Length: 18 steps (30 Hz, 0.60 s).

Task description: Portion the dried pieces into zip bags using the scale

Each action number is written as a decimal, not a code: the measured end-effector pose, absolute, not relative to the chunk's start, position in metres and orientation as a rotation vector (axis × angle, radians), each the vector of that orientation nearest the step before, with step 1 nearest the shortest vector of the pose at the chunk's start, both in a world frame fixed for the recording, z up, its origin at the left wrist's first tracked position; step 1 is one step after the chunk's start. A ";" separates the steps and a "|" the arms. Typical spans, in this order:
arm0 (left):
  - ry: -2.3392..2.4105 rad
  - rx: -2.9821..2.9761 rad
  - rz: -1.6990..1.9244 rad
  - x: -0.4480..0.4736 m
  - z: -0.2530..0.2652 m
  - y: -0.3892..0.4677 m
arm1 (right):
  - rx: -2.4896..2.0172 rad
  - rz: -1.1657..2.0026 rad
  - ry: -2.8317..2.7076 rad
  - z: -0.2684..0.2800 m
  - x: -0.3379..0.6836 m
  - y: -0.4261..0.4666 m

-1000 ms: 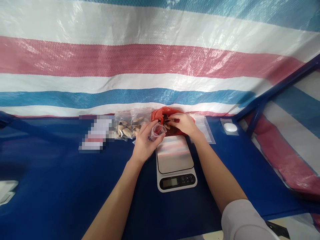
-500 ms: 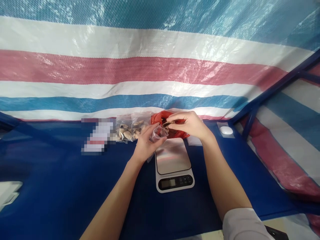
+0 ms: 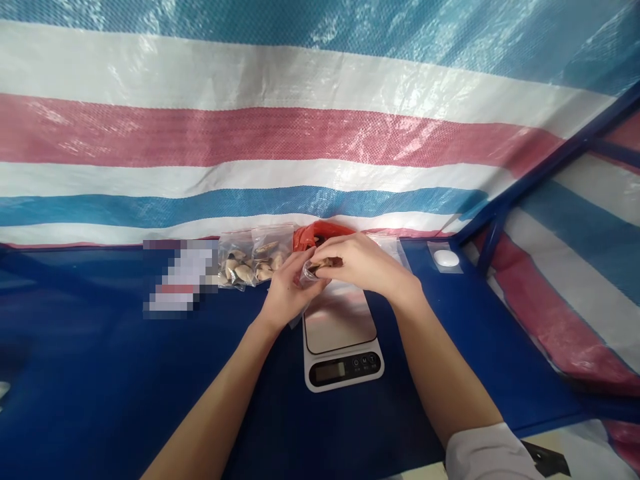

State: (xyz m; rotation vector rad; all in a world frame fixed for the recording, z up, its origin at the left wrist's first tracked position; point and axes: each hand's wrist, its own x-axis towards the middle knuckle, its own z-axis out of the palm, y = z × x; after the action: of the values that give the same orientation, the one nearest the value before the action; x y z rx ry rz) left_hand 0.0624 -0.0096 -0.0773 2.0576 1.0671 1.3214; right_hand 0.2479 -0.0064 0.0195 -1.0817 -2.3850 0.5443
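My left hand [image 3: 286,288] is closed around a small clear plastic bag [image 3: 305,273] and keeps its mouth open. My right hand [image 3: 363,263] pinches a brown piece that looks like dried mushroom [image 3: 323,265] at the bag's mouth. Behind both hands lies an open red plastic bag [image 3: 303,238], its contents mostly covered by my right hand. Just below the hands is a white kitchen scale [image 3: 341,327] with a bare weighing plate.
Two clear zip bags of similar brown and beige pieces [image 3: 240,267] lie left of my hands. Farther left is a blurred-out sheet [image 3: 183,277]. A white round item [image 3: 447,259] in clear wrap lies at the right. Striped sheeting [image 3: 250,133] closes off the back of the blue table [image 3: 125,367].
My right hand has moved from over the red bag leftward and down to the clear bag, carrying the mushroom piece. My left hand still holds the clear bag. The view has shifted slightly.
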 end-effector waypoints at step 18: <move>1.148 2.036 1.343 0.060 -0.082 -0.010 | -1.052 0.642 -2.320 0.014 0.245 -0.006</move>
State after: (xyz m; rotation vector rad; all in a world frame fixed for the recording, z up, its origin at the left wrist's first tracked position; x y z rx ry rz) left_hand 0.0599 -0.0097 -0.0818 2.0363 1.1482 1.3426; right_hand 0.2448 -0.0064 0.0136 -1.0519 -2.3201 0.6420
